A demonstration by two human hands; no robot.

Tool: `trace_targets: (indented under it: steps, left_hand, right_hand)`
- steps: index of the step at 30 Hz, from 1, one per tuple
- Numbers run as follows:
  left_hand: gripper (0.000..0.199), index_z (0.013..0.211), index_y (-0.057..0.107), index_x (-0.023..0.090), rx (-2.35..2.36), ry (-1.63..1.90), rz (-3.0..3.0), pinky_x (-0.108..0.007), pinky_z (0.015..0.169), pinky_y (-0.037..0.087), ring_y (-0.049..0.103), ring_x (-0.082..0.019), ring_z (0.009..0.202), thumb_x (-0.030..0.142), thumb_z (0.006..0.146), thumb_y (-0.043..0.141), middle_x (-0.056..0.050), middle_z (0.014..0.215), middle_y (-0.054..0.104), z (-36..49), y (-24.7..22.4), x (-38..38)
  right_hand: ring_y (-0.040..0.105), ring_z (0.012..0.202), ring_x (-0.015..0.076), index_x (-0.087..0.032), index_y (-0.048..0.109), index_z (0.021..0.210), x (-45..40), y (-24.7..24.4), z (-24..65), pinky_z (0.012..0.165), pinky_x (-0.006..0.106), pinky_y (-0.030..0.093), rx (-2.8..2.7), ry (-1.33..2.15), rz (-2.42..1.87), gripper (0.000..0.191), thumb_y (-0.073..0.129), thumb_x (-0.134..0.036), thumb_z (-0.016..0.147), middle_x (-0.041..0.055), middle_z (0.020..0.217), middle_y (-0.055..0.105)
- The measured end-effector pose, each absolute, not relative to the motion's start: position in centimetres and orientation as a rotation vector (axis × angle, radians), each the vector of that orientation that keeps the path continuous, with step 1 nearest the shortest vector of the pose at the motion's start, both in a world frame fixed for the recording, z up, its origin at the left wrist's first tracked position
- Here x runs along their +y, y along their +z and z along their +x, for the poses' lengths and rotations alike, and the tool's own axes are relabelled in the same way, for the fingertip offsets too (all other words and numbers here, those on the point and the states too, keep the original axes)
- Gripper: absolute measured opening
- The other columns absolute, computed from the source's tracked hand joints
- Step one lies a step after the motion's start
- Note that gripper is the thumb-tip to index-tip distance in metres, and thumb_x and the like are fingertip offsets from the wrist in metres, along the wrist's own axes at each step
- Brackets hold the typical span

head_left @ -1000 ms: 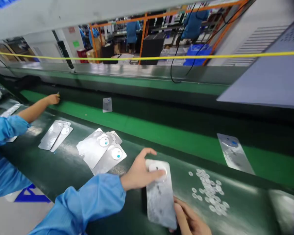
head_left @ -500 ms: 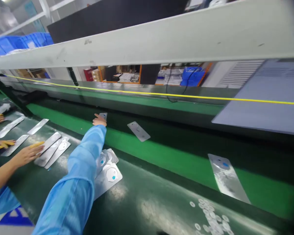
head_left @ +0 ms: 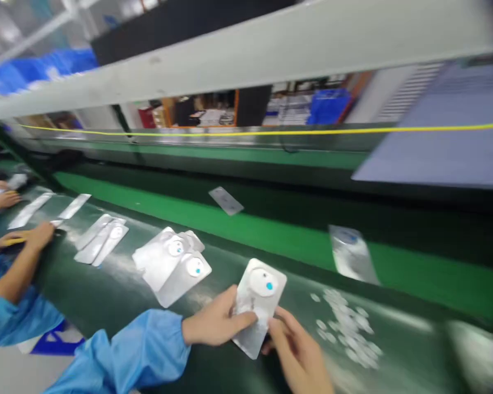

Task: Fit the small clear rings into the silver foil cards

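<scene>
Left hand [head_left: 213, 324] clamps silver panel [head_left: 262, 310]; right hand [head_left: 299, 350] at its edge, grip unclear. Rightward swing could scatter loose discs [head_left: 350, 327].

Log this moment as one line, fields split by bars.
left hand: gripping blue-dotted silver panel | right hand: at its right edge | worktop: small discs, panel pile | green belt: two panels

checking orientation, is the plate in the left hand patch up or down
Patch up: the plate shows its white patch and blue dot to the camera.
</scene>
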State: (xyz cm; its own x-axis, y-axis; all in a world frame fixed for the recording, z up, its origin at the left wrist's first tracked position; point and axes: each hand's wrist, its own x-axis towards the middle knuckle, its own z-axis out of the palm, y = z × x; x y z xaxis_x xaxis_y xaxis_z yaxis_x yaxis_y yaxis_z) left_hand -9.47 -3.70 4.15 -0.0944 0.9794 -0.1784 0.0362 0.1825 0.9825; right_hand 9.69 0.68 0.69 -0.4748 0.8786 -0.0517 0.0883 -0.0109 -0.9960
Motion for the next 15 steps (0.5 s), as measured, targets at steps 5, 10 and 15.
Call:
trace_targets:
  steps: [5,10,15]
  left_hand:
    - [0.063,0.131,0.057,0.019,1.067,1.323,0.640,-0.036,0.097,0.049,0.067,-0.025,0.108,0.032,0.077,0.085,-0.010,0.114,0.073,-5.6,1.2,-5.7]
    - [0.066,0.127,0.060,0.015,0.997,1.298,0.403,-0.035,0.084,0.054,0.073,-0.024,0.090,0.031,0.069,0.089,-0.009,0.092,0.077,-5.2,1.0,-3.1]
    - [0.056,0.120,0.065,0.015,1.147,1.235,0.433,-0.030,0.069,0.054,0.070,-0.020,0.074,0.031,0.070,0.086,-0.003,0.079,0.073,-4.5,0.9,-3.2]
  right_hand:
    - [0.054,0.060,0.0162,-0.015,0.069,0.099,0.0,0.9,10.4,0.057,0.025,0.045,-1.725,1.859,-0.935,0.050,0.055,-0.063,0.096,0.0015,0.068,0.061]
    - [0.046,0.058,0.0123,-0.015,0.065,0.093,-1.0,0.6,11.9,0.054,0.023,0.037,-1.720,1.878,-1.013,0.047,0.055,-0.060,0.098,-0.0013,0.067,0.055]
    - [0.054,0.054,0.0130,-0.016,0.067,0.089,-1.3,1.6,13.5,0.052,0.023,0.044,-1.888,1.563,-1.165,0.042,0.044,-0.048,0.106,-0.0007,0.063,0.058]
